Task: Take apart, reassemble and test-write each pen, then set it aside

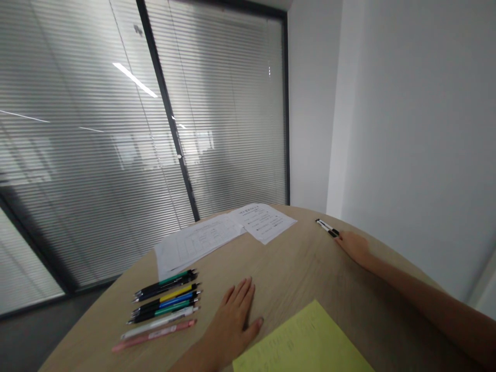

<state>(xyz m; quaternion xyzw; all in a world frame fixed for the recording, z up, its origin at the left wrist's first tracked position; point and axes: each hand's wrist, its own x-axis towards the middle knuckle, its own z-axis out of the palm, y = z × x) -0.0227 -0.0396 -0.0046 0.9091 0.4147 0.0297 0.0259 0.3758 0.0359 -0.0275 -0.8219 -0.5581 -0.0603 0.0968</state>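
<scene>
My left hand (234, 320) lies flat on the round wooden table, fingers stretched out and holding nothing. Its thumb is close to the edge of a yellow sheet of paper (300, 343) with faint writing. Farther off on the right, my right hand (353, 246) has its fingers closed at the near ends of two white-and-black pens (327, 228), which lie side by side on the table. To the left of my left hand is a row of pens: dark ones with green, yellow and blue parts (166, 299), a white one (160, 322) and a pink one (155, 335).
White printed sheets (201, 240) lie overlapping at the table's far edge, with another printed page (267, 225) on their right. Behind the table (287, 268) stands a glass partition with blinds (225, 119). A plain pale wall (418, 129) rises on the right.
</scene>
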